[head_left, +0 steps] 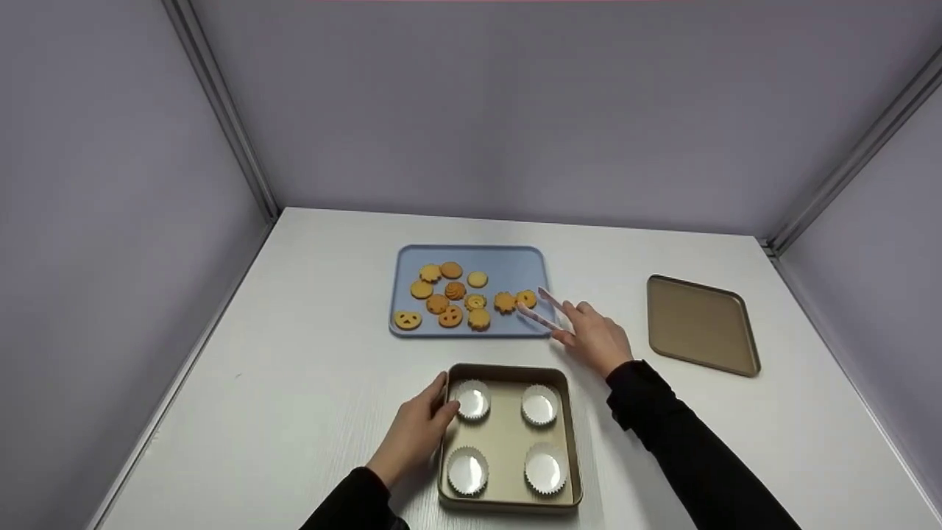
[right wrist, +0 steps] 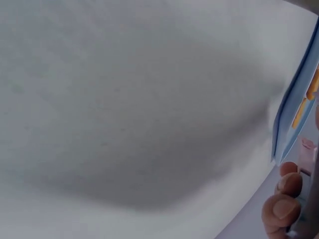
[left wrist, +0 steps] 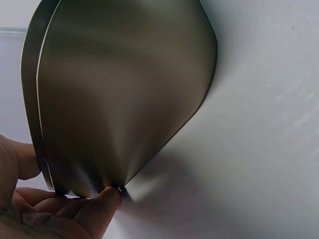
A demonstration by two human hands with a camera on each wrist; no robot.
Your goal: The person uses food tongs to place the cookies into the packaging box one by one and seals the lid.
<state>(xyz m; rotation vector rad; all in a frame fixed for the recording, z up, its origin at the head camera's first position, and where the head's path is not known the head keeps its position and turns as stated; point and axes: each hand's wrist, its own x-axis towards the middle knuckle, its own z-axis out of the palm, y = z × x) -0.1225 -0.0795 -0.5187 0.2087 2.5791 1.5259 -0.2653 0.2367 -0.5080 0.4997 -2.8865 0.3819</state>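
Observation:
My left hand (head_left: 417,433) grips the left wall of a deep gold baking tin (head_left: 505,442), thumb over the rim; in the left wrist view its fingers (left wrist: 102,209) press against the tin's outside (left wrist: 124,89). Several white fluted baking cups (head_left: 545,469) stand in the tin's corners. My right hand (head_left: 597,340) holds pale pink tongs (head_left: 539,319), their arms spread apart. The tips are at a round cookie (head_left: 526,298) near the right end of the blue tray (head_left: 508,263); whether they touch it I cannot tell. The right wrist view shows only some fingers (right wrist: 281,209).
Several other cookies (head_left: 450,316) of various shapes lie on the blue tray, mostly in its left and middle parts. At the right of the white table (head_left: 294,331) lies a shallow gold tray or lid (head_left: 695,324). Grey-purple walls (head_left: 486,110) enclose the table's back and sides.

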